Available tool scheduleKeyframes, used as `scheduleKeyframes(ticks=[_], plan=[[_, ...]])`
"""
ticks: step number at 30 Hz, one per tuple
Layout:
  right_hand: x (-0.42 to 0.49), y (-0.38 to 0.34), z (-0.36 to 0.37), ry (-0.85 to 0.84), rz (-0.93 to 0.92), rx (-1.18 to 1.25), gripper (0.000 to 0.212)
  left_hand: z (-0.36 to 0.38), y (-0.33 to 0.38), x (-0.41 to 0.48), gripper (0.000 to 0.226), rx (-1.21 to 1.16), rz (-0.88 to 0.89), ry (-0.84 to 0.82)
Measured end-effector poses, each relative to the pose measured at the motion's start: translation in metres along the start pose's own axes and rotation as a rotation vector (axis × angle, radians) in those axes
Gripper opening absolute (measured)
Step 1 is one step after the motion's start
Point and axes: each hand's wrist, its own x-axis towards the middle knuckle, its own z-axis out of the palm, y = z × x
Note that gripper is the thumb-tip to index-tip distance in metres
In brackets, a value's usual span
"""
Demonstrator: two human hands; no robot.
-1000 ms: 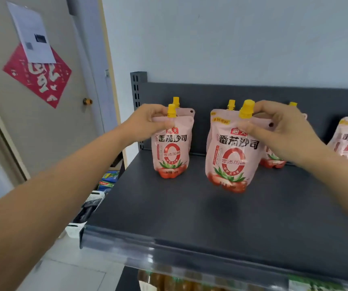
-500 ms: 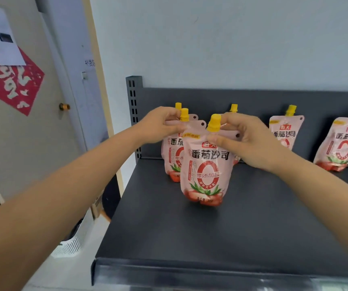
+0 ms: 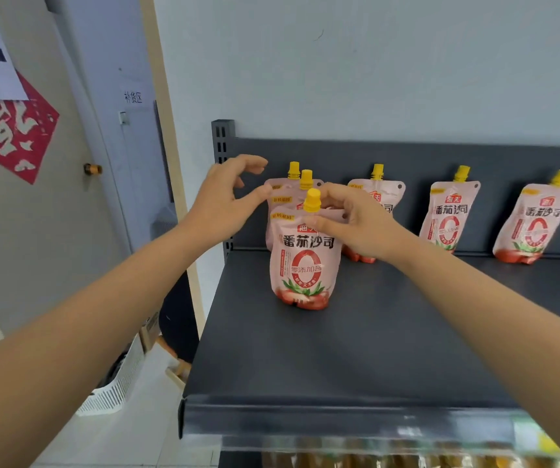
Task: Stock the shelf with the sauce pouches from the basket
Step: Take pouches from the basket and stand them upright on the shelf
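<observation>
A pink sauce pouch [image 3: 304, 265] with a yellow cap stands upright on the dark grey shelf [image 3: 356, 349], at the front of a row of three at the shelf's left end. My right hand [image 3: 349, 221] pinches its top edge just below the cap. The two pouches behind it [image 3: 280, 192] are mostly hidden. My left hand [image 3: 228, 201] hovers just left of that row, fingers spread and curved, holding nothing. Three more pouches lean against the back panel: one behind my right hand [image 3: 385, 194], one further right [image 3: 449, 214], one at far right [image 3: 538, 221].
A white plastic basket [image 3: 116, 386] sits on the floor below left of the shelf. A door with a red paper decoration [image 3: 8, 130] is at left. A lower shelf with packaged goods [image 3: 373, 459] shows under the shelf's front lip [image 3: 305, 420].
My left hand has let go of the rear pouch and drawn back to the left, fingers spread. My right hand has set the front pouch down in front of the other two.
</observation>
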Motion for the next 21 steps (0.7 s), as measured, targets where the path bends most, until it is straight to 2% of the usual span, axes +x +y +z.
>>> scheduleKeyframes(ticks=[2,6,9,14,21], plan=[[-0.003,0.000,0.002,0.040,0.023,-0.067,0.028,-0.006,0.004,-0.010,0.040,-0.003,0.006,0.021],[-0.028,-0.005,-0.001,0.214,0.143,-0.176,0.046,-0.017,0.021,-0.033,0.043,0.079,0.063,0.032],[-0.069,-0.016,-0.012,0.371,0.218,-0.312,0.056,-0.016,0.039,-0.052,0.053,0.227,0.192,0.020],[-0.163,-0.043,-0.037,0.560,0.346,-0.566,0.055,0.019,0.084,-0.092,0.065,0.304,0.376,-0.072],[-0.305,-0.059,-0.079,0.590,0.661,-0.816,0.052,0.104,0.168,-0.149,0.078,0.212,0.600,-0.302]])
